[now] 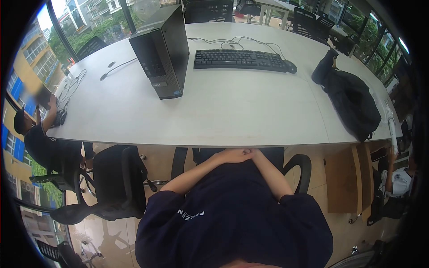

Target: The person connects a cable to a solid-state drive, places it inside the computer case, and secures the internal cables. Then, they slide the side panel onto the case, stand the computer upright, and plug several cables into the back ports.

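My left hand (233, 155) and my right hand (254, 152) are clasped together in front of my lap, just below the near edge of the white table (250, 116). Their fingers are closed round each other, and no other object shows between them. Beyond them on the table, a black Dell computer tower (165, 58) stands upright left of centre. To its right lie a black keyboard (241, 59) and a black mouse (290, 67), with a thin cable looping behind them.
A black bag (351, 100) lies on the table's right side. Loose cables (71, 91) lie at the left. One person (49, 143) sits at the left end, another (400, 181) at the far right. An empty black chair (118, 183) and a wooden cabinet (342, 178) flank me.
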